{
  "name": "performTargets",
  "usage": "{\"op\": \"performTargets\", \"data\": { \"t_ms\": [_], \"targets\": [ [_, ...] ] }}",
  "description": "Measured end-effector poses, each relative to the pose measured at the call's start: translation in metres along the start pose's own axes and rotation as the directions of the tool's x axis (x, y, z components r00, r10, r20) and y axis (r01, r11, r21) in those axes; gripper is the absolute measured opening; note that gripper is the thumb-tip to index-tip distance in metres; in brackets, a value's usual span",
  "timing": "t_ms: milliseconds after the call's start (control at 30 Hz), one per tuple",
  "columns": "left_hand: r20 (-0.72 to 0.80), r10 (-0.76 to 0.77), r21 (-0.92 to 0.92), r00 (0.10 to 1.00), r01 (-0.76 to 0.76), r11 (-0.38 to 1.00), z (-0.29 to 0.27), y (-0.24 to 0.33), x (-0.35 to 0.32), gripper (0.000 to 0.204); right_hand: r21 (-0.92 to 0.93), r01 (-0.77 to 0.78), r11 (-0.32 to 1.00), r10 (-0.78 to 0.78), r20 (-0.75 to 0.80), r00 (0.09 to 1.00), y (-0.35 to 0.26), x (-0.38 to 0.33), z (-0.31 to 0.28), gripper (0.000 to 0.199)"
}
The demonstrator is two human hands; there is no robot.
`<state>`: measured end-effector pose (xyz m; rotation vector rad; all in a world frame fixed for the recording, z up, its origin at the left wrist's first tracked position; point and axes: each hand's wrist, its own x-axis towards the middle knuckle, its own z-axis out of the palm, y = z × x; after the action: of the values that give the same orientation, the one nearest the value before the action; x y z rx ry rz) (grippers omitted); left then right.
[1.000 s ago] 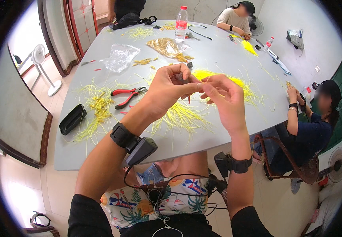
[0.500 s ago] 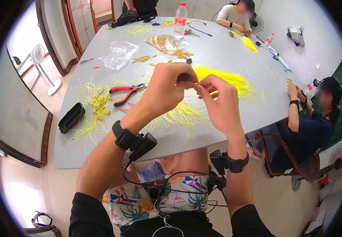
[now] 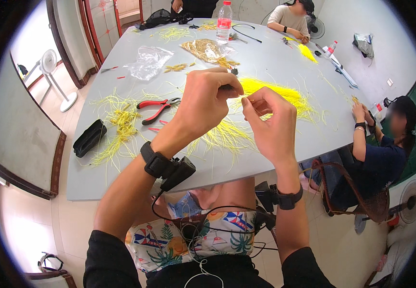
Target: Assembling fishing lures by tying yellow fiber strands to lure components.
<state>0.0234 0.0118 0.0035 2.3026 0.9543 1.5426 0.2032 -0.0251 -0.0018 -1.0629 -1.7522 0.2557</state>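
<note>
My left hand (image 3: 202, 98) is raised over the table with its fingers curled around a small dark clump (image 3: 225, 88), mostly hidden in the grip. Close beside it, my right hand (image 3: 274, 115) is closed in a pinch, thumb against fingers. Whatever the pinch holds is too small to make out. A narrow gap separates the two hands. Behind them lies a thick bundle of bright yellow strands (image 3: 284, 98). Looser yellow strands (image 3: 224, 144) spread on the table below my hands. Red-handled pliers (image 3: 156, 111) lie left of my left hand, jaws apart.
On the grey table (image 3: 121, 180) are a black tray (image 3: 90, 138), tangled yellow strands (image 3: 123, 122), a clear plastic bag (image 3: 145, 63), a bag of tan pieces (image 3: 203, 50) and a water bottle (image 3: 224, 23). Co-workers sit at right (image 3: 380, 139) and far right (image 3: 289, 21); another person stands at the back.
My hands have drawn apart; earlier the right fingertips met the left hand at the dark clump. The view has shifted slightly.
</note>
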Motion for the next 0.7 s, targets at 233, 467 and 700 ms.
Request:
{"op": "performTargets", "data": {
  "t_ms": [233,467,700],
  "targets": [
    [-0.076,0.024,0.046,0.997,-0.021,0.999,-0.007,-0.006,0.004,0.029,-0.044,0.082,0.996,-0.084,-0.047,0.995,-0.01,-0.002,-0.004,0.014],
    [-0.076,-0.19,-0.165,0.979,0.176,0.971,-0.013,-0.015,0.008,0.015,0.059,0.048,0.997,-0.045,-0.041,0.998,-0.005,0.001,-0.009,0.012],
    [-0.055,-0.201,-0.086,0.978,0.196,0.977,-0.017,-0.022,0.011,0.01,0.267,-0.094,0.959,0.095,0.009,0.995,0.005,0.001,-0.007,0.012]
  ]
}}
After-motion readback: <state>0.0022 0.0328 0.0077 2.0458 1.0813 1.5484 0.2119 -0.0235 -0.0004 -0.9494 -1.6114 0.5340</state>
